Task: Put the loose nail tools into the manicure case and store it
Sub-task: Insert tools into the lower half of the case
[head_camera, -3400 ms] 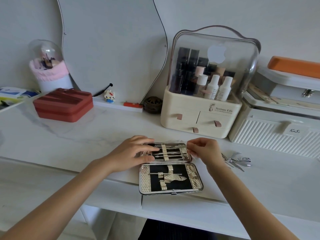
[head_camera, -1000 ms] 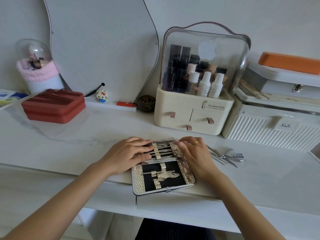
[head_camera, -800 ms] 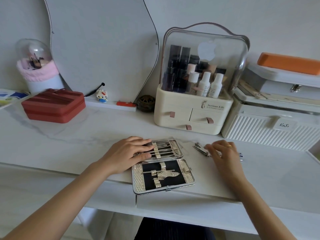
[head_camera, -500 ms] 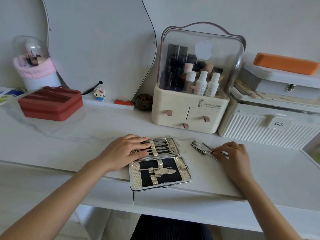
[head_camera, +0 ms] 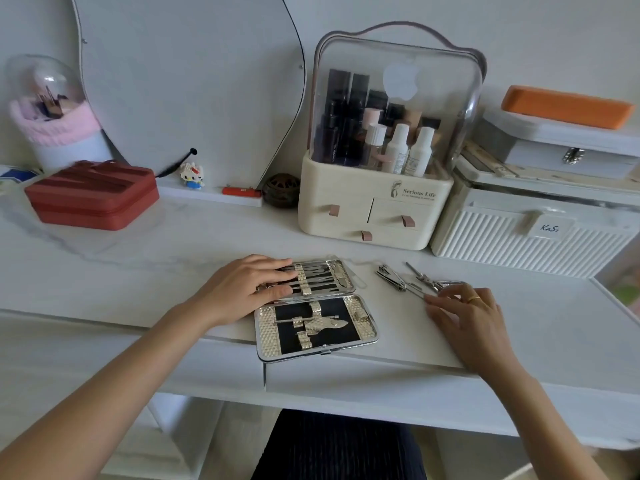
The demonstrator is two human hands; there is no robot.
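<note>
The manicure case (head_camera: 363, 336) lies open on the white desk, silver-framed with a black lining. Several metal tools sit under straps in its far half, and one thin tool in its near half. My left hand (head_camera: 244, 289) rests flat on the left end of the far half, fingers straight. Right of the case lie the loose nail tools (head_camera: 420, 282): a nail clipper (head_camera: 391, 273) and several thin metal pieces. My right hand (head_camera: 465, 315) is at the near end of that pile, fingertips on a thin tool; whether it pinches the tool is unclear.
Behind the case stands a cream cosmetics organiser (head_camera: 375, 202) with drawers and a clear lid. A white ribbed box (head_camera: 530, 237) sits to its right, a red zip case (head_camera: 91, 194) at far left. The desk's front edge runs just below the manicure case.
My right hand left the case's right end and moved right to the loose tools, which have shifted a little towards the case. My left hand stays on the case.
</note>
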